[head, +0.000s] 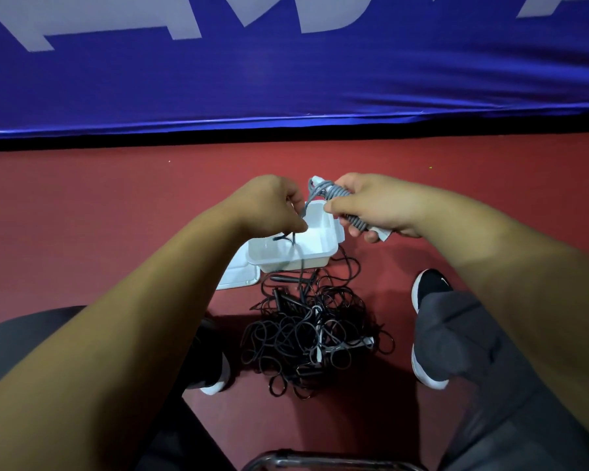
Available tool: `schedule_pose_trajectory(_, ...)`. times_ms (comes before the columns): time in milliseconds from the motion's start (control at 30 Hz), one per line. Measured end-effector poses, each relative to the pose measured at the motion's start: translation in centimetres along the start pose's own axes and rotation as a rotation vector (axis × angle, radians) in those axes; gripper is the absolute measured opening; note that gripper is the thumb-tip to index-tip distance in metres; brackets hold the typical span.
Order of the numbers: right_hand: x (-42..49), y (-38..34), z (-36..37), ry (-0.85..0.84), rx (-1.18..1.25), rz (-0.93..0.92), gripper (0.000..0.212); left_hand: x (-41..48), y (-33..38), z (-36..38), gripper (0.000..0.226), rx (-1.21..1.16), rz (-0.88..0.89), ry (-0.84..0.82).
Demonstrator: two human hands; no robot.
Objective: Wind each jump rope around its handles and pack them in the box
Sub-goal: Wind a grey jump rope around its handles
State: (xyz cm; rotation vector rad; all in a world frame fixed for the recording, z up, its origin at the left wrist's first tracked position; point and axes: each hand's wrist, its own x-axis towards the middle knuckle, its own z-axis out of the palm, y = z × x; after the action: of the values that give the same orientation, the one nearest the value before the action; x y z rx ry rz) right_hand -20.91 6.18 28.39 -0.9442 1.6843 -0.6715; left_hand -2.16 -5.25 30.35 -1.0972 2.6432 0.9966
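The right hand [381, 205] is closed around a pair of white handles with grey rope [335, 193] wound round them in tight turns. Its fingers curl under the bundle and the thumb lies on top. The left hand [272, 205] sits just beside it, fingers curled, pinching the loose part of the same rope. A short strand runs taut from it up to the bundle, and the tail [299, 263] hangs down from the fist.

Both hands hover above the open white box [286, 263], which stands on the red floor [116, 215]. The hanging tail crosses the box's near wall. The box's lid [238, 277] lies flat against its left side.

Nearer the person, a tangled pile of black ropes [313, 331] fills the floor between the two shoes and touches the box's near edge. Bare floor runs beyond the box to the blue banner [286, 79].
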Motion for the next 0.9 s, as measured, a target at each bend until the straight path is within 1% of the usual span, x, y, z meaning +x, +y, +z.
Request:
schedule_pose_trajectory(33,-0.1,-0.1,0.2,-0.007,0.036,-0.008,0.024,0.0,-0.1,0.3,0.007,-0.1,-0.051,-0.029)
schedule_pose_trajectory(67,-0.1,-0.3,0.4,-0.011,0.085,-0.015,0.024,0.1,-0.3,0.5,0.007,-0.208,-0.097,-0.043)
schedule_pose_trajectory(133,-0.3,-0.7,0.6,-0.006,0.185,-0.024,0.025,0.2,-0.3,0.9,0.014,-0.398,-0.15,-0.018)
schedule_pose_trajectory(167,-0.4,-0.9,0.6,0.002,0.228,-0.033,0.023,0.1,-0.2,0.9,0.017,-0.475,-0.149,-0.001)
schedule_pose_trajectory(267,-0.3,-1.2,0.2,0.027,0.408,-0.068,0.024,0.2,0.2,0.5,0.028,-0.606,-0.056,0.041)
schedule_pose_trajectory(367,-0.4,-1.6,0.0,0.053,0.542,-0.09,0.044,0.3,0.3,0.0,0.027,-0.737,0.075,0.088)
schedule_pose_trajectory(433,-0.6,-2.0,0.0,0.066,0.562,-0.087,0.058,0.2,0.4,-0.1,0.023,-0.854,0.145,0.137)
schedule_pose_trajectory(500,-0.6,-2.2,0.0,0.069,0.565,-0.064,0.06,0.1,0.6,0.0,0.023,-0.939,0.202,0.171)
schedule_pose_trajectory(600,-0.7,-2.4,0.1,0.06,0.595,-0.037,0.062,-0.1,1.3,0.1,0.024,-1.039,0.24,0.141)
schedule_pose_trajectory(700,-0.8,-2.7,-0.1,0.06,0.616,-0.04,0.06,-0.4,2.1,0.3,0.025,-1.174,0.232,0.105)
schedule_pose_trajectory(833,-1.2,-3.0,-0.7,0.048,0.598,-0.054,0.056,-0.4,2.7,0.1,0.037,-1.221,0.15,0.168)
schedule_pose_trajectory(900,-1.5,-3.2,-0.9,0.043,0.591,-0.067,0.051,-0.4,2.5,-0.1,0.038,-1.217,0.129,0.156)
